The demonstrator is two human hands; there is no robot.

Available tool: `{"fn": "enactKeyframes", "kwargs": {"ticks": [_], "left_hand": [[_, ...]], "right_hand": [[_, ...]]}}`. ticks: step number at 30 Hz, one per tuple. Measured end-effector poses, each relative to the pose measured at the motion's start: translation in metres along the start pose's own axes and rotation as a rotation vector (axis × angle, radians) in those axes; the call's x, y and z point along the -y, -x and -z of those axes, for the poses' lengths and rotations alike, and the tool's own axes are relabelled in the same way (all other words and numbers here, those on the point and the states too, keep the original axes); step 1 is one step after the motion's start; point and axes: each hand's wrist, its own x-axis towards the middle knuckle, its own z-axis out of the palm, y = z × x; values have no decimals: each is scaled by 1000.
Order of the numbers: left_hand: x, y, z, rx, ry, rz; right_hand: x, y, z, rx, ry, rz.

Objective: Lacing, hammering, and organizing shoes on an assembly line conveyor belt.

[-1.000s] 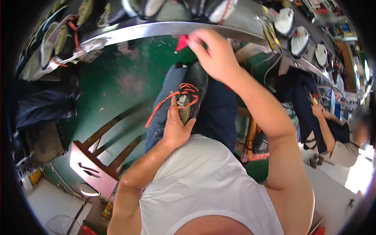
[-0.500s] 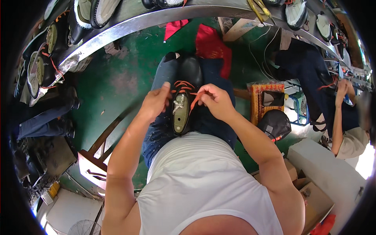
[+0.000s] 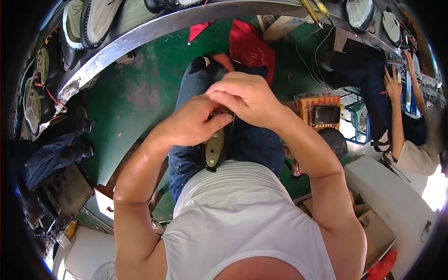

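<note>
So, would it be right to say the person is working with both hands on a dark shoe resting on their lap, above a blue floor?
Not quite: the floor is green, not blue, as the head view shows. The rest holds: the left hand and right hand are both on the dark shoe resting on the person's lap.

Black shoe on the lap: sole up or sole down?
Sole down: the black shoe lies along the thighs, its tan insole facing up, both hands covering its front.
</note>
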Motion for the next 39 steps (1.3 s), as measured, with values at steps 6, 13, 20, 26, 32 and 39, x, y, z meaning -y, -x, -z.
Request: {"fn": "enactKeyframes", "kwargs": {"ticks": [6,13,20,26,32,39], "left_hand": [[31,-5,18,-34,694,371],[38,-12,20,-277,-558,-555],[49,-3,3,-554,-410,-567],[78,46,-23,-510,533,214],[48,8,-15,-309,995,194],[29,-9,0,-152,709,461]], "right_hand": [[-3,29,11,385,534,-85],[-8,23,2,82,-679,-889],[-29,15,6,340,-693,-830],[-32,62,31,499,-232,-640],[-13,66,27,158,-833,-663],[22,-37,79,536,419,-209]]}}
